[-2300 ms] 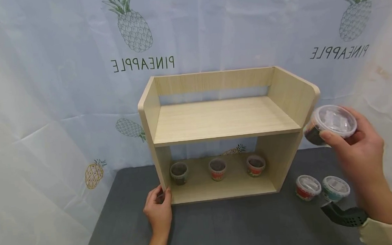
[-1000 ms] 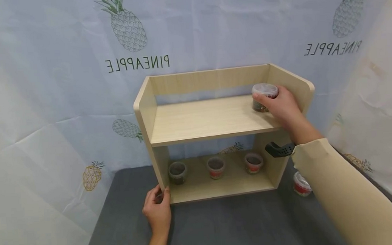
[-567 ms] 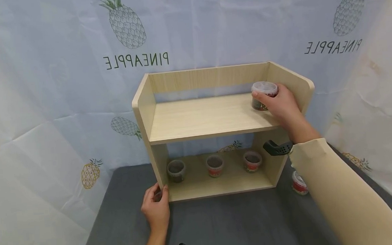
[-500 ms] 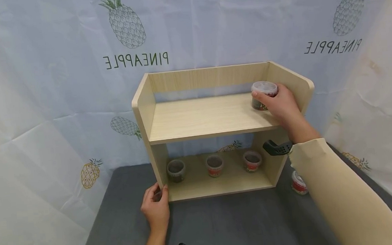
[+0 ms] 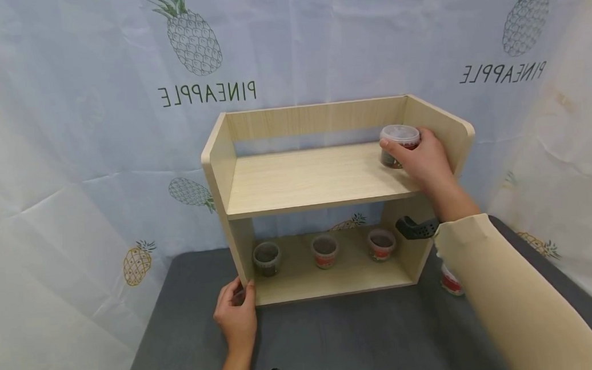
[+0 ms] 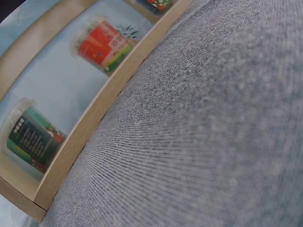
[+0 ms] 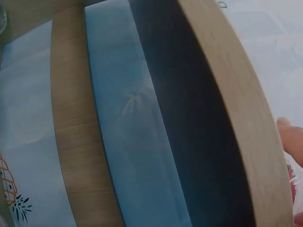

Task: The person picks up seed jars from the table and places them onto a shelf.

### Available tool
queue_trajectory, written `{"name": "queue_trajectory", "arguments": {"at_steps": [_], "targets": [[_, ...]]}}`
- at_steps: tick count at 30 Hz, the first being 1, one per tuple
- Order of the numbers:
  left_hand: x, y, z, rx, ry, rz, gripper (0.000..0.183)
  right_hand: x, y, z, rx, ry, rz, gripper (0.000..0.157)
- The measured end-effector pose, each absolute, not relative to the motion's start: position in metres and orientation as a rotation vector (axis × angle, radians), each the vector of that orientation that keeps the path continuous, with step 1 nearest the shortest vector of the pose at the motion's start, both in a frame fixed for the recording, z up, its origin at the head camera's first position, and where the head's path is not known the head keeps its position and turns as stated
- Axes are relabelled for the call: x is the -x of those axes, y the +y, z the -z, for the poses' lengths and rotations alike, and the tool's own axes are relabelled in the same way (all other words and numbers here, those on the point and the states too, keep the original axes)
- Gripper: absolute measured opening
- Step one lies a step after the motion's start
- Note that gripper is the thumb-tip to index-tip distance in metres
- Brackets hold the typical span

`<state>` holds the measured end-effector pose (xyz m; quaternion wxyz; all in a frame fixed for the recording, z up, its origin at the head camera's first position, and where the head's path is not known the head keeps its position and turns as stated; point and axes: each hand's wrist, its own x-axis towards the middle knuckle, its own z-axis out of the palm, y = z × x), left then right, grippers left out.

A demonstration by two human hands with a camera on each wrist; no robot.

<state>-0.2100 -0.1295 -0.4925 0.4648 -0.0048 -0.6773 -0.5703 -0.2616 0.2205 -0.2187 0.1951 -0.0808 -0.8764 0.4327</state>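
Note:
In the head view, my right hand [image 5: 427, 156] holds a clear-lidded plastic tub [image 5: 393, 159] with dark contents at the right end of the upper board. The tub is upright, with my thumb on its near side; my other fingers are mostly hidden. My left hand [image 5: 236, 318] grips the lower front corner of the left side panel of a pale wooden shelf [image 5: 321, 174]. Something see-through shows faintly in the gap beside that thumb. On the lower board stand a dark tub [image 5: 267, 260] and two red-labelled tubs, one in the middle [image 5: 325, 252] and one at right [image 5: 381, 245].
Another red-labelled tub [image 5: 451, 282] stands on the dark grey tabletop [image 5: 338, 342] right of the shelf, partly behind my right sleeve [image 5: 514, 284]. A pineapple-print curtain [image 5: 317, 40] hangs behind the shelf.
The right hand has carried the tub from right of the shelf onto the upper board; over the last second it stays there, still held. My left hand keeps its place.

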Motion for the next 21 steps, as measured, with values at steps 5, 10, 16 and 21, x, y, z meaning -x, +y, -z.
{"name": "queue_trajectory", "arguments": {"at_steps": [5, 10, 16, 21], "targets": [[0.215, -0.135, 0.506, 0.010, -1.651, 1.431, 0.023, 0.260, 0.217, 0.223, 0.232, -2.426, -1.168, 0.100], [0.215, -0.134, 0.507, 0.009, -1.649, 1.436, 0.022, 0.257, 0.215, 0.224, 0.207, -2.377, -1.144, 0.091], [0.206, -0.127, 0.491, 0.011, -1.654, 1.397, 0.021, 0.245, 0.218, 0.225, 0.184, -2.349, -1.177, 0.070], [0.199, -0.126, 0.477, 0.032, -1.668, 1.401, 0.020, 0.226, 0.221, 0.229, 0.162, -2.321, -1.277, 0.068]]}}
